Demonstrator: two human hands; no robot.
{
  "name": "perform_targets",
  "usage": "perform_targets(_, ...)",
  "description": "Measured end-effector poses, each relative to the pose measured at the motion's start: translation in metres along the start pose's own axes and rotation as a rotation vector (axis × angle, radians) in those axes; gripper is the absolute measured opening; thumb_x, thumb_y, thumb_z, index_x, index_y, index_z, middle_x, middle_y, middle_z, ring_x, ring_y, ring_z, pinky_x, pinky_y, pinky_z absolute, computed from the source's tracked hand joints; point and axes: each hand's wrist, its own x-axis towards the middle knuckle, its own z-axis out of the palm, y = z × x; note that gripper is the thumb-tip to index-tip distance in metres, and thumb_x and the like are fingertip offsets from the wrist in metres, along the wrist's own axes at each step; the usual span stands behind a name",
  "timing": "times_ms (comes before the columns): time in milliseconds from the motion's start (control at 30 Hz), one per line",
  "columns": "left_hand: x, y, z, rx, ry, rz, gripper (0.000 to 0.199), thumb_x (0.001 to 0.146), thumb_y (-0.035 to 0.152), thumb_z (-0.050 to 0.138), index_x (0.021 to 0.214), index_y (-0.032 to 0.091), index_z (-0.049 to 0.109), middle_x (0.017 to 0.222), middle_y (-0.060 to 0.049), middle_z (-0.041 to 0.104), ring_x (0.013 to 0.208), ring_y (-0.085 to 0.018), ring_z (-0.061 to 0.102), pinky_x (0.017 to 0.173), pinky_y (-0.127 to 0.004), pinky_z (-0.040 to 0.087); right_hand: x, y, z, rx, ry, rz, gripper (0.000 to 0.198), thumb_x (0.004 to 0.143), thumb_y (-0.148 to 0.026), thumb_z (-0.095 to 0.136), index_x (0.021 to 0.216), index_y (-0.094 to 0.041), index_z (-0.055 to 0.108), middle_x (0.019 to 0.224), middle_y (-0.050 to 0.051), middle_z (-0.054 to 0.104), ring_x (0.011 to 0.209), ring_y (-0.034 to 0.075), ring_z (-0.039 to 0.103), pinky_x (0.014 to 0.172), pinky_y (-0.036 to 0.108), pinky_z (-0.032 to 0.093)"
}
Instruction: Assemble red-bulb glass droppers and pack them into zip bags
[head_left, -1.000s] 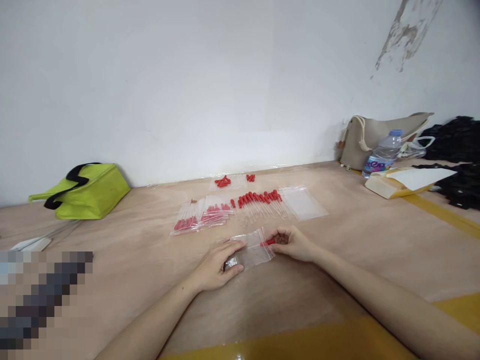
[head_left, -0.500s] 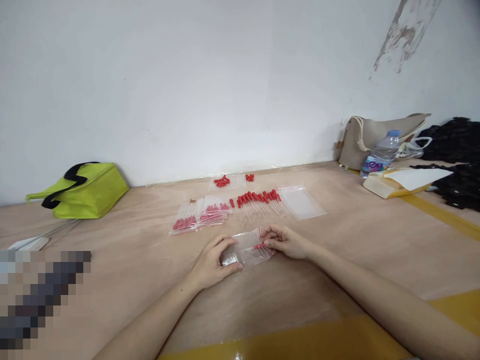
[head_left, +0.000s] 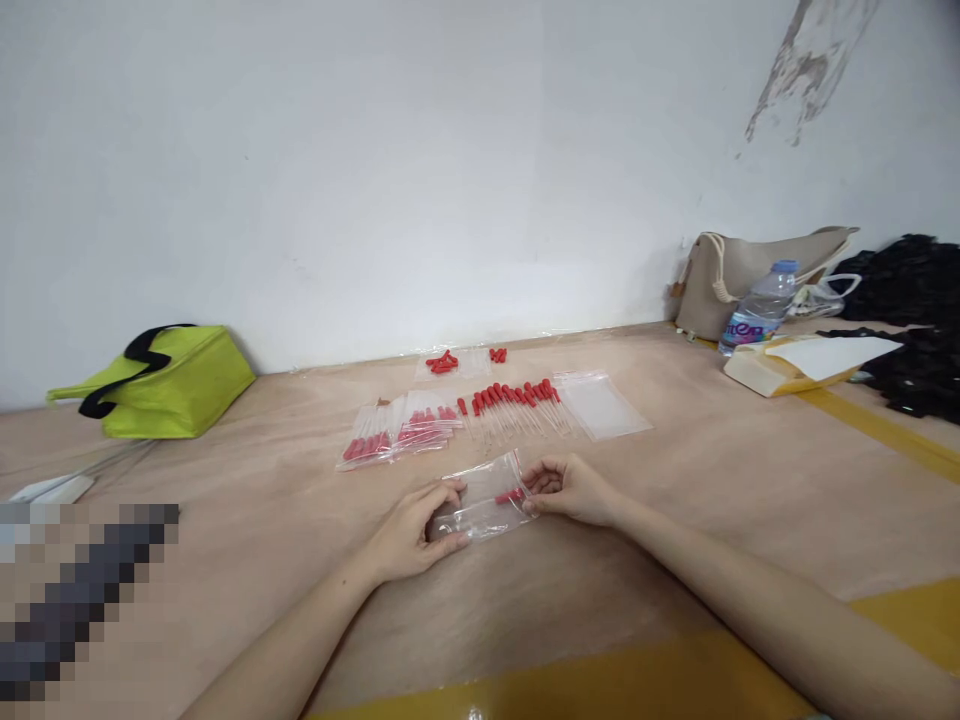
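A clear zip bag (head_left: 484, 519) lies flat on the table between my hands. My left hand (head_left: 415, 528) grips its left end between thumb and fingers. At the mouth, on the right, my right hand (head_left: 566, 490) has its fingers curled, with thumb and fingertips pinching the bag's edge. Inside the bag shows a dropper with a red bulb (head_left: 510, 496), the bulb close to my right fingertips; whether they also touch it I cannot tell. Just beyond, several red-bulbed droppers (head_left: 514, 398) lie in a row. Left of them are filled bags of droppers (head_left: 405, 430).
Flat zip bags (head_left: 602, 405) lie right of the row. Loose red bulbs (head_left: 442, 362) rest on a bag near the wall. A lime-green bag (head_left: 176, 385) stands left; a water bottle (head_left: 761, 305), beige handbag (head_left: 701, 290) and open paper box (head_left: 806, 362) are right.
The red bulb has shifted left, further into the bag. My left hand has moved slightly left, and my right fingers have moved from over the bulb to the bag's mouth.
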Motion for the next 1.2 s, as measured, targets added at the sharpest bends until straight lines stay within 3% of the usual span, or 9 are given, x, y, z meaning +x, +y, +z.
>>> perform_targets(167, 0.0, -0.001, 0.0, -0.033, -0.01, -0.029, 0.02, 0.074, 0.034, 0.058, 0.077, 0.019, 0.046, 0.117, -0.009, 0.052, 0.108, -0.022, 0.049, 0.085, -0.033, 0.041, 0.004, 0.006, -0.001, -0.039, 0.077, -0.062, 0.044, 0.057, -0.035, 0.071, 0.091, -0.015, 0.051, 0.07, -0.001, 0.058, 0.061, 0.01, 0.056, 0.061, 0.025, 0.046)
perform_targets(300, 0.0, -0.003, 0.001, -0.025, -0.021, -0.015, 0.019, 0.075, 0.034, 0.057, 0.081, 0.019, 0.047, 0.118, -0.01, 0.051, 0.109, -0.022, 0.048, 0.087, -0.033, 0.039, 0.017, -0.003, -0.011, -0.273, 0.162, -0.058, 0.03, 0.072, -0.039, 0.056, 0.09, -0.016, 0.051, 0.06, -0.003, 0.054, 0.046, 0.008, 0.049, 0.045, 0.022, 0.04)
perform_targets(400, 0.001, -0.003, 0.002, -0.019, -0.018, 0.008, 0.023, 0.075, 0.035, 0.057, 0.091, 0.019, 0.049, 0.118, -0.009, 0.051, 0.111, -0.021, 0.046, 0.091, -0.035, 0.037, 0.038, -0.014, -0.016, -0.541, 0.264, -0.179, 0.016, 0.07, -0.031, 0.057, 0.072, -0.015, 0.055, 0.064, 0.001, 0.058, 0.057, 0.011, 0.053, 0.053, 0.022, 0.041)
perform_targets(500, 0.001, -0.004, 0.002, -0.017, -0.019, 0.014, 0.026, 0.076, 0.036, 0.056, 0.095, 0.02, 0.05, 0.119, -0.009, 0.051, 0.111, -0.021, 0.046, 0.092, -0.036, 0.037, 0.065, -0.025, -0.009, -0.727, 0.298, -0.273, 0.007, 0.07, -0.023, 0.055, 0.069, -0.016, 0.055, 0.07, 0.002, 0.06, 0.067, 0.012, 0.055, 0.061, 0.022, 0.041)
perform_targets(567, 0.0, -0.005, 0.003, -0.007, -0.022, 0.017, 0.028, 0.076, 0.036, 0.056, 0.098, 0.02, 0.05, 0.119, -0.008, 0.051, 0.112, -0.022, 0.045, 0.093, -0.036, 0.037, 0.082, -0.031, 0.001, -0.851, 0.341, -0.272, 0.006, 0.071, -0.022, 0.055, 0.073, -0.016, 0.055, 0.076, 0.003, 0.062, 0.074, 0.013, 0.056, 0.066, 0.022, 0.04)
perform_targets(633, 0.0, -0.006, 0.003, 0.008, -0.022, 0.025, 0.034, 0.076, 0.036, 0.056, 0.105, 0.021, 0.049, 0.118, -0.008, 0.051, 0.113, -0.021, 0.045, 0.094, -0.036, 0.036, 0.097, -0.036, 0.011, -0.926, 0.414, -0.186, 0.015, 0.07, -0.025, 0.058, 0.082, -0.015, 0.055, 0.082, 0.007, 0.062, 0.079, 0.016, 0.057, 0.067, 0.023, 0.04)
perform_targets(767, 0.0, -0.007, 0.004, 0.029, -0.029, 0.044, 0.04, 0.077, 0.036, 0.055, 0.113, 0.022, 0.047, 0.119, -0.007, 0.051, 0.114, -0.021, 0.043, 0.096, -0.037, 0.035, 0.118, -0.044, 0.022, -0.916, 0.489, -0.015, 0.032, 0.063, -0.021, 0.065, 0.091, -0.01, 0.054, 0.087, 0.014, 0.062, 0.081, 0.021, 0.058, 0.063, 0.024, 0.04)
perform_targets(1000, 0.001, -0.006, 0.003, 0.047, -0.03, 0.049, 0.04, 0.078, 0.037, 0.055, 0.114, 0.022, 0.048, 0.121, -0.007, 0.05, 0.115, -0.021, 0.042, 0.097, -0.037, 0.035, 0.133, -0.051, 0.027, -0.802, 0.535, 0.089, 0.021, 0.061, -0.01, 0.06, 0.082, -0.009, 0.057, 0.081, 0.016, 0.063, 0.073, 0.02, 0.06, 0.056, 0.023, 0.04)
perform_targets(1200, 0.0, -0.008, 0.005, 0.062, -0.038, 0.048, 0.041, 0.077, 0.037, 0.055, 0.115, 0.022, 0.048, 0.122, -0.007, 0.05, 0.116, -0.021, 0.042, 0.098, -0.037, 0.034, 0.119, -0.053, 0.008, -0.628, 0.52, 0.044, 0.033, 0.068, -0.019, 0.054, 0.1, -0.011, 0.049, 0.07, 0.004, 0.061, 0.061, 0.013, 0.058, 0.05, 0.019, 0.041)
